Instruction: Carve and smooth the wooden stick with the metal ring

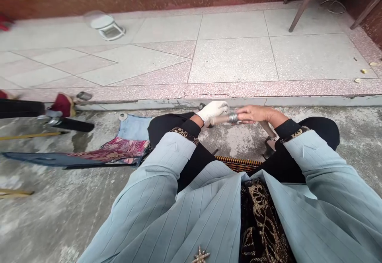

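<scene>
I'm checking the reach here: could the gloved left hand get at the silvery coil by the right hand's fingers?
Likely yes: the gloved left hand is close beside the silvery coil, and from above the way looks free; the right hand is at the other end. Blur hides detail.

Bright diffuse daylight, soft shadows, motion-blurred left side, stretched edges

Hands: two, one gloved left hand [213, 111] and one bare right hand [255, 113]. Silvery ringed piece [232, 117] between them: one, as far as the motion blur allows a count. Pale blue sleeves [158, 167]: two. Star-shaped brooch [200, 256]: one. White stool [104, 23]: one. Patchwork cloth [123, 145]: one. Yellow sticks [32, 135], left side: two. Whole dark red shoe [61, 104]: one. Yellowish leaves [364, 71], far right: three. Brown wooden legs [304, 6]: three.
</scene>
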### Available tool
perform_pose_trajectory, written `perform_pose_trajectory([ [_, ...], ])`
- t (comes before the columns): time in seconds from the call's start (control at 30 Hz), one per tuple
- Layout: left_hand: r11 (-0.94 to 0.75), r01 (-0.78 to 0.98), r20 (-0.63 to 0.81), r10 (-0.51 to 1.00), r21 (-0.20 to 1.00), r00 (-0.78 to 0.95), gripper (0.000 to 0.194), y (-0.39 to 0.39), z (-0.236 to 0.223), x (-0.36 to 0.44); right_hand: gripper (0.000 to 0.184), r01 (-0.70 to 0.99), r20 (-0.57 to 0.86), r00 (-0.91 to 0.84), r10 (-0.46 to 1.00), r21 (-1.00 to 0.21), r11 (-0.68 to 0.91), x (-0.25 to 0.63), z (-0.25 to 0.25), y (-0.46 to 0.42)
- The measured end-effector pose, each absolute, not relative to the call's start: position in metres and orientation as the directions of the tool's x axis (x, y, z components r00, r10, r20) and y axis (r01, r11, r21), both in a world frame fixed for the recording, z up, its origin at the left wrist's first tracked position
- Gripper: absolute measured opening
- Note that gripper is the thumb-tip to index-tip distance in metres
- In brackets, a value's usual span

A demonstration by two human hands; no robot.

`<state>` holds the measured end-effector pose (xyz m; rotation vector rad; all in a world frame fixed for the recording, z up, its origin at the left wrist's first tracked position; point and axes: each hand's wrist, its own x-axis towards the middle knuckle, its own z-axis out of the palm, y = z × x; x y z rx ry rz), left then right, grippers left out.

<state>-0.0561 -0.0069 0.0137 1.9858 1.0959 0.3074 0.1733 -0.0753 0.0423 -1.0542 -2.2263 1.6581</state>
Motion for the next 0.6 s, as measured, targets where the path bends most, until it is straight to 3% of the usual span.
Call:
perform_pose_trajectory([
  [0.07, -0.384, 0.638, -0.132, 0.782, 0.667, 0.609, 0.017, -0.004, 0.023, -0.064, 0.035, 0.582, -0.322, -0.744, 0.586, -0.743, 0.332, 0.169, 0.038, -0.074],
  [0.13, -0.467, 0.675, -0.115, 0.769, 0.571, 0.629, 0.022, -0.005, 0.032, -0.067, 0.032, 0.716, -0.397, -0.675, 0.622, -0.556, 0.421, 0.168, 0.033, -0.067],
  [0.2, -0.484, 0.683, -0.102, 0.771, 0.547, 0.628, 0.024, -0.008, 0.039, -0.067, 0.036, 0.827, -0.449, -0.551, 0.703, -0.408, 0.388, 0.173, 0.028, -0.056],
  [0.27, -0.443, 0.652, -0.080, 0.788, 0.615, 0.610, 0.022, -0.009, 0.044, -0.066, 0.042, 0.890, -0.424, -0.430, 0.797, -0.345, 0.297, 0.184, 0.029, -0.042],
  [0.37, -0.312, 0.505, -0.097, 0.770, 0.805, 0.631, 0.021, -0.006, 0.050, -0.060, 0.045, 0.902, -0.296, -0.249, 0.922, -0.417, 0.109, 0.202, 0.043, -0.022],
  [0.43, -0.219, 0.394, -0.137, 0.701, 0.892, 0.700, 0.023, 0.000, 0.054, -0.053, 0.047, 0.820, -0.285, -0.172, 0.943, -0.572, -0.024, 0.208, 0.059, -0.013],
  [0.53, -0.156, 0.302, -0.158, 0.585, 0.941, 0.796, 0.025, 0.013, 0.058, -0.041, 0.049, 0.529, -0.317, -0.244, 0.917, -0.836, -0.149, 0.208, 0.086, -0.008],
  [0.6, -0.134, 0.269, -0.159, 0.535, 0.954, 0.830, 0.027, 0.025, 0.059, -0.035, 0.051, 0.334, -0.291, -0.342, 0.893, -0.926, -0.174, 0.207, 0.100, -0.008],
])
